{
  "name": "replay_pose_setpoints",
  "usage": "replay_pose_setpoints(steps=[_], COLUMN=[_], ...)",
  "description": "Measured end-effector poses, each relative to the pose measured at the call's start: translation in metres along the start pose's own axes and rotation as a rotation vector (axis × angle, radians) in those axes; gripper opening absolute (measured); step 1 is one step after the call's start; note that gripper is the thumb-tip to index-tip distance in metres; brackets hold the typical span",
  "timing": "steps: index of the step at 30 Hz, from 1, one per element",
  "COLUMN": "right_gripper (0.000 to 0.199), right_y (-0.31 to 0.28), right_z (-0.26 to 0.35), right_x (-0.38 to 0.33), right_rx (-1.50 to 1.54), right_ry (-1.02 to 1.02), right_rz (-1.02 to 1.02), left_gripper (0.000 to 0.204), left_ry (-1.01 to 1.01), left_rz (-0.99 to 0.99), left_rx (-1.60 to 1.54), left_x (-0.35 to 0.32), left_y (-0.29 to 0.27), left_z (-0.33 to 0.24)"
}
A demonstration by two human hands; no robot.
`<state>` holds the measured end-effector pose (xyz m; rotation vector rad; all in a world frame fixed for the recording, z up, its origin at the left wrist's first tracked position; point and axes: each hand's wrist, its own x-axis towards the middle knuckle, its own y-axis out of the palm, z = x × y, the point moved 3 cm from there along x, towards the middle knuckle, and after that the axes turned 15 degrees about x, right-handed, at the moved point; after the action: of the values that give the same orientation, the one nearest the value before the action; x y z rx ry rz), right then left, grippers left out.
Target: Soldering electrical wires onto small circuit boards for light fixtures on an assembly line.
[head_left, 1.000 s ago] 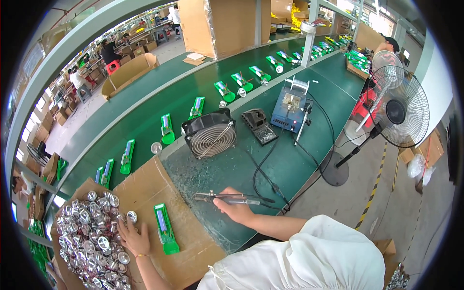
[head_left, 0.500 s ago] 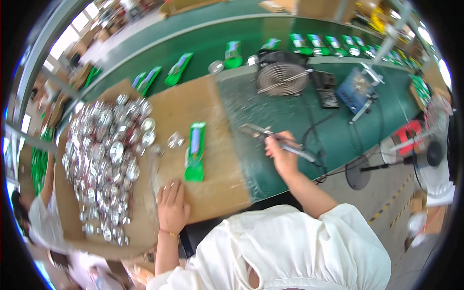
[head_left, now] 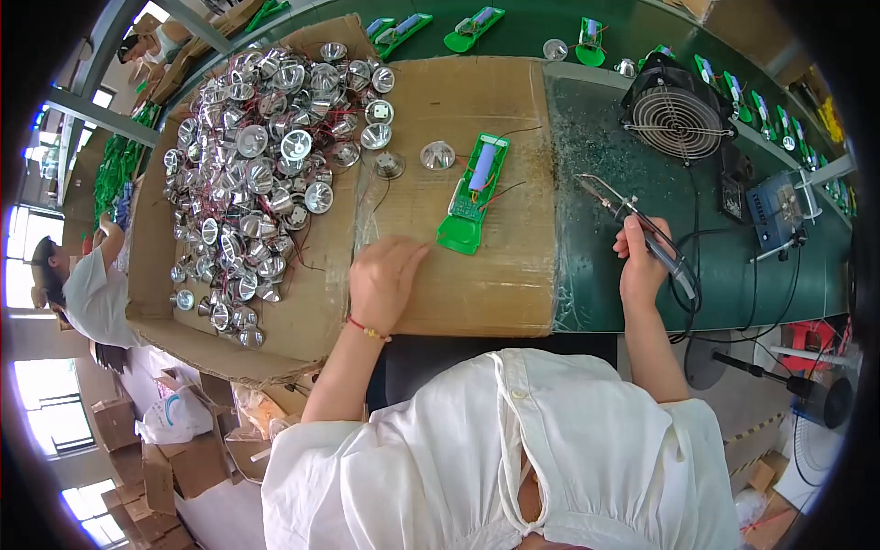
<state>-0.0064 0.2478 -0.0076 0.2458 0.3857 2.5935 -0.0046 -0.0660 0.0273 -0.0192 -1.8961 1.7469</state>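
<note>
My right hand (head_left: 643, 266) is closed around a soldering iron (head_left: 666, 255) with a thin metal feed guide at its tip. It is held above the green mat, right of the cardboard sheet. My left hand (head_left: 381, 280) lies on the cardboard, fingers stretched out together and nothing visible in it. Just beyond its fingertips is a green plastic housing (head_left: 461, 233), with a lilac cylindrical battery (head_left: 482, 169), a small circuit board and loose wires. A shiny reflector cup (head_left: 437, 156) sits left of the housing. Another silver cup (head_left: 389, 165) rests nearby, at the box's side.
A cardboard box (head_left: 151, 275) heaped with wired reflector cups stands at left. A black fan (head_left: 676, 122) with a wire grille, a blue box-shaped unit (head_left: 779, 213) and cables occupy the right. Green housings (head_left: 475, 29) line the far belt. Another person (head_left: 87, 293) works at far left.
The view has swung, shifting the whole scene. My right hand still grips the soldering iron. My left hand stays on the cardboard, its fingers now turned more toward the green housing.
</note>
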Motion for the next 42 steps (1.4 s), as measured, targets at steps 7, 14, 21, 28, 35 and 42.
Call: replay_pose_setpoints(steps=[7,14,21,28,35,42], right_gripper=[0.017,0.016,0.015,0.017,0.018,0.014], right_y=[0.004,0.043,0.066,0.08,0.078,0.077], right_z=[0.014,0.009,0.001,-0.004,-0.009,-0.007], right_x=[-0.029,-0.06,-0.056,-0.054,-0.053,-0.055], right_rx=[0.053,-0.03,-0.03,0.028,0.005,0.079], right_ry=[-0.032,-0.036,-0.009,0.072,0.147,0.209], right_rz=[0.085,0.445,0.402,0.333,0.327,0.26], left_gripper=[0.016,0.015,0.013,0.012,0.013,0.013], left_ry=[-0.576,-0.54,-0.534,-0.527,-0.485,-0.515], left_rz=[0.165,0.225,0.208,0.266,0.256,0.285], left_rx=[-0.654,-0.673,-0.658,-0.667,-0.702,-0.721], left_x=[0.025,0.025,0.031,0.034,0.035,0.035], left_y=[0.011,0.029,0.029,0.031,0.036,0.036], left_z=[-0.006,-0.003,-0.004,-0.001,0.003,0.003])
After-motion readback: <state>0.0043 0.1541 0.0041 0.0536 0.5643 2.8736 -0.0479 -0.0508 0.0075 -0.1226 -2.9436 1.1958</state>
